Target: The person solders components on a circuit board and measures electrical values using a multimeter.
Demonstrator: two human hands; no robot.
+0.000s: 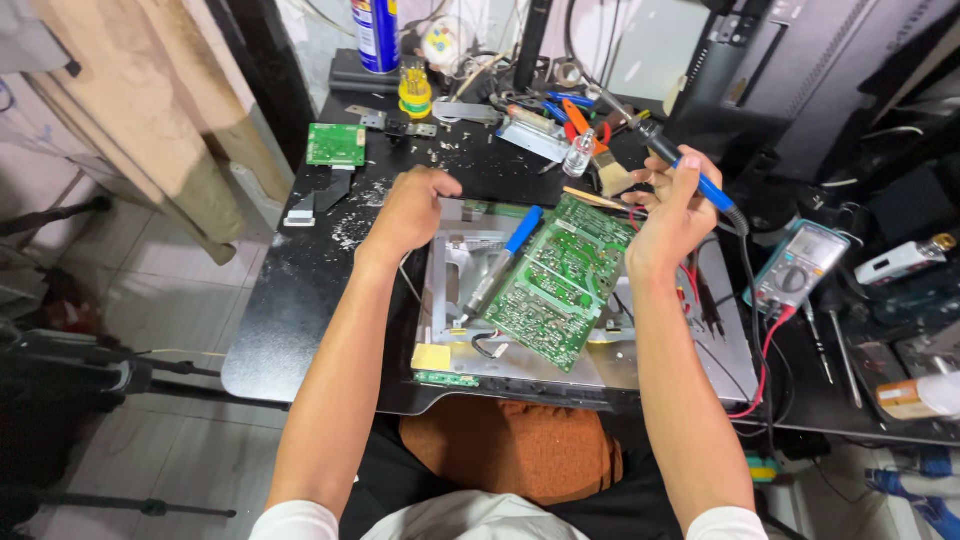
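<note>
A thin soldering iron with a blue and black handle (672, 160) is held tight in the right hand (672, 215), raised like a pen so its hot tip is kept off the table. Just below that hand, a flat green circuit board with shiny silver dots (558, 280) is laid tilted on a grey metal tray (700, 350), so its bumpy back can be reached. The left hand (410, 205) is curled almost closed beyond the tray; whether something small is pinched in it cannot be told. A blue and silver pump tool (497, 268) is rested between the hands
</note>
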